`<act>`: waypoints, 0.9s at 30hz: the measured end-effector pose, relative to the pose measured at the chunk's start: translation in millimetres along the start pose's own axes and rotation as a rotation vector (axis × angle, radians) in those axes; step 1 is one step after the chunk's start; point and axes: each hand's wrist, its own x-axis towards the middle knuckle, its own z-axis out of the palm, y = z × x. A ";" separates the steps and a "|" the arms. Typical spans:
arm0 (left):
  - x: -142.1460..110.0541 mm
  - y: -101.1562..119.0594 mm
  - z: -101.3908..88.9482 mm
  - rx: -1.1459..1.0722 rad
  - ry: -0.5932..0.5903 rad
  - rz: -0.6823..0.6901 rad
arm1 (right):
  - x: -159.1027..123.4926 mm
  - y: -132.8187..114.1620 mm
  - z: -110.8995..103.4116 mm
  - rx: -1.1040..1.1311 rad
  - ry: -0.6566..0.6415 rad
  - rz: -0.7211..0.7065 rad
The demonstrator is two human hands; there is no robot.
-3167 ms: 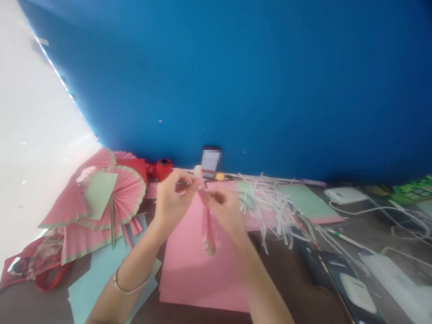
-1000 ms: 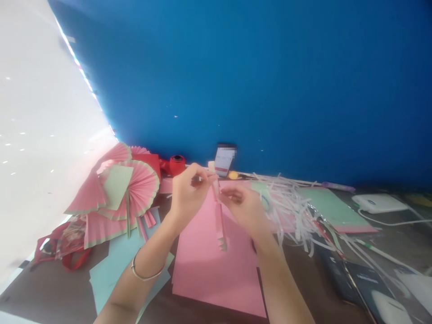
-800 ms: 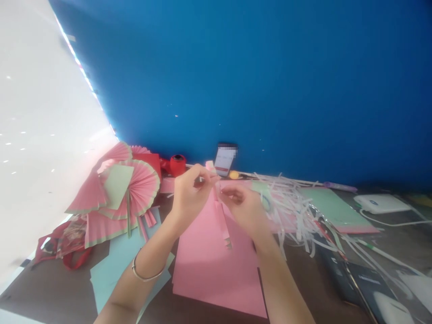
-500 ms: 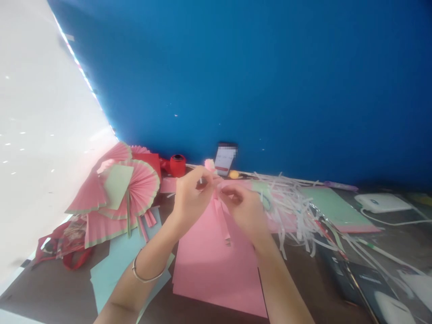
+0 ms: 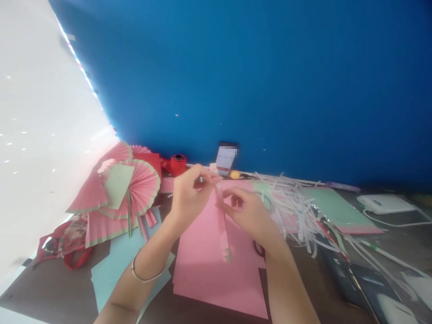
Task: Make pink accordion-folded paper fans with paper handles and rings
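My left hand (image 5: 191,192) is closed in a pinch on the upper part of a narrow folded pink paper strip (image 5: 223,231). The strip hangs tilted over a stack of pink paper sheets (image 5: 216,283), and its lower end shows pale green edges. My right hand (image 5: 251,213) has thumb and forefinger pinched at the strip's side, just below the left fingers. Part of a dark loop (image 5: 259,248), perhaps a scissors handle, shows beside my right wrist.
Pleated pink and green paper fans (image 5: 145,184) pile up at left, above light blue sheets (image 5: 118,256). A phone (image 5: 225,159) leans on the blue wall beside a red tape roll (image 5: 178,164). Shredded white strips (image 5: 297,207), a green sheet pack (image 5: 337,209) and a white device (image 5: 384,203) lie right.
My right hand has slid a little down along the strip, away from the left fingertips. The strip's lower end has swung slightly downward. My left hand stays nearly in place.
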 end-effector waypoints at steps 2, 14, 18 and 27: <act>0.2 1.6 -0.8 -0.014 -0.007 -0.019 | 0.5 -0.9 0.7 0.010 -0.025 0.012; 13.1 -11.2 -5.7 -0.237 -0.042 -0.223 | 3.6 -2.5 -1.9 0.097 -0.099 -0.002; 14.7 -15.2 -6.5 -0.306 -0.110 -0.292 | 4.5 0.4 -1.6 0.149 -0.088 0.059; 16.1 -24.6 -9.5 -0.336 -0.170 -0.264 | 8.8 10.2 -7.2 0.174 -0.067 0.039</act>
